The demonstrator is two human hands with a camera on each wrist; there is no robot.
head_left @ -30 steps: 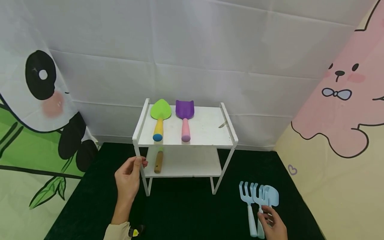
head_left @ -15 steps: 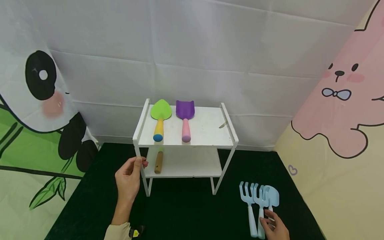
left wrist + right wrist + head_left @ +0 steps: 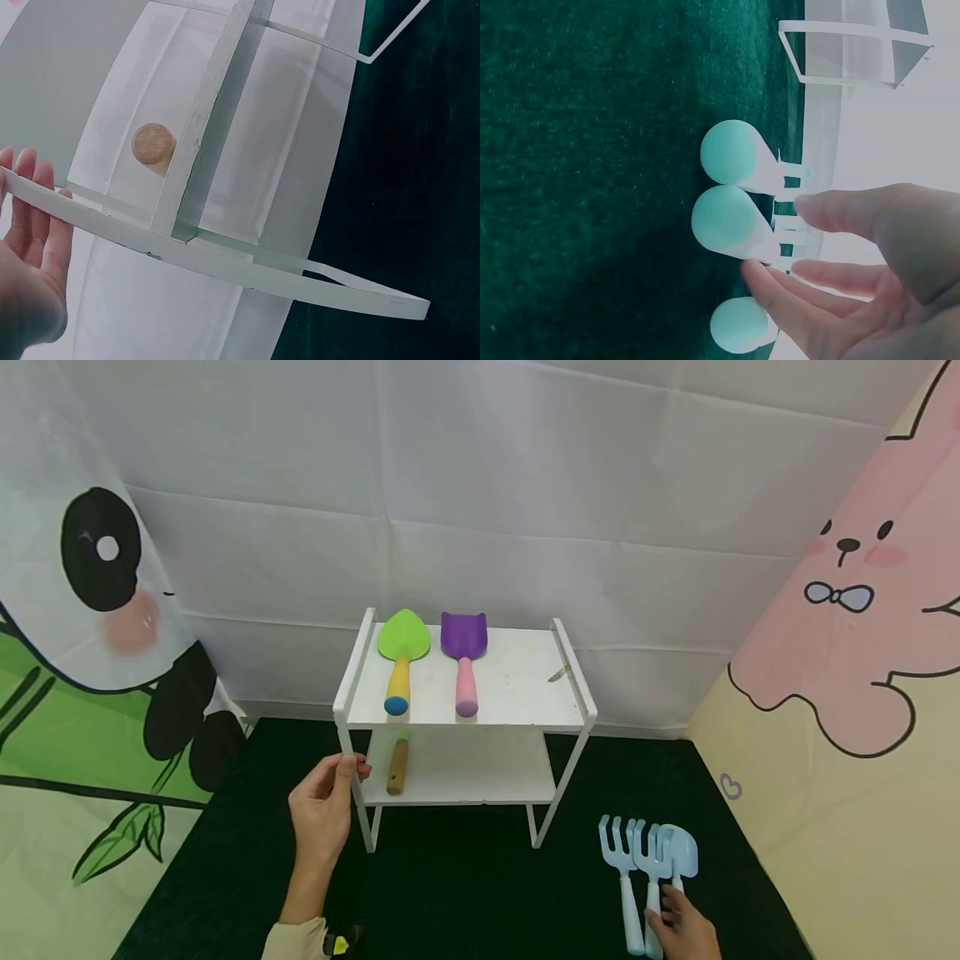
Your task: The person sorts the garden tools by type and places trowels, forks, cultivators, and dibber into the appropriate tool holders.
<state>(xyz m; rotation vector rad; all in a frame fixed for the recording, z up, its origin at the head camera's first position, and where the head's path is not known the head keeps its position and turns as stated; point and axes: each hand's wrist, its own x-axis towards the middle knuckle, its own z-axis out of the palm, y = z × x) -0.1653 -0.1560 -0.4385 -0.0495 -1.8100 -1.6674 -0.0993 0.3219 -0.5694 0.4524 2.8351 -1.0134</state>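
Note:
My left hand (image 3: 321, 818) grips the left front leg (image 3: 232, 274) of a small white two-tier shelf (image 3: 517, 689), fingers curled behind it. At the lower right, my right hand (image 3: 686, 928) is at the handle of the middle light-blue hand fork (image 3: 654, 858). In the right wrist view its thumb (image 3: 847, 212) and fingers lie spread on either side of that handle (image 3: 731, 221). A matching fork (image 3: 628, 914) lies to the left. To the right is a light-blue shovel (image 3: 685, 850), its handle partly hidden by the hand.
On the top tier lie a green trowel (image 3: 403, 635) with a yellow handle and a purple shovel (image 3: 463, 637) with a pink handle. A wooden-handled tool (image 3: 397, 768) lies on the lower tier, its head mostly hidden. Dark green cloth (image 3: 465, 902) covers the table.
My right hand has moved slightly down along the light-blue tools, baring more of the shovel's neck. My left hand stays on the shelf leg; the tools lie where they were.

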